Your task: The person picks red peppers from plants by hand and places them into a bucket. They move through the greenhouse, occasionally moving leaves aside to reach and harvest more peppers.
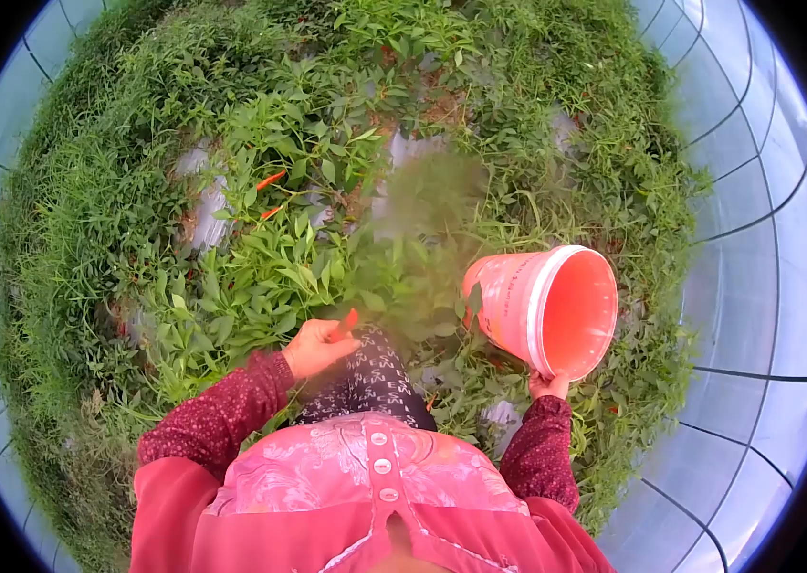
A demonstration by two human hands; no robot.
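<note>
My left hand point(317, 350), at the lower middle of the view, is closed round a red pepper point(344, 326) whose tip points up past the fingers. To the right, my right hand point(549, 384) grips the lower rim of a pink bucket point(518, 301). The bucket is tipped on its side, its white-rimmed mouth facing right. I see only its pink inner wall through the mouth. Two red peppers point(271, 180) hang among green leaves, above and left of my left hand.
Dense green plants point(270, 277) surround my legs. Strips of grey plastic sheet point(210, 215) show between the rows. A translucent greenhouse wall with dark ribs point(737, 315) curves along both sides. A blurred leafy sprig point(432, 205) stands close to the camera.
</note>
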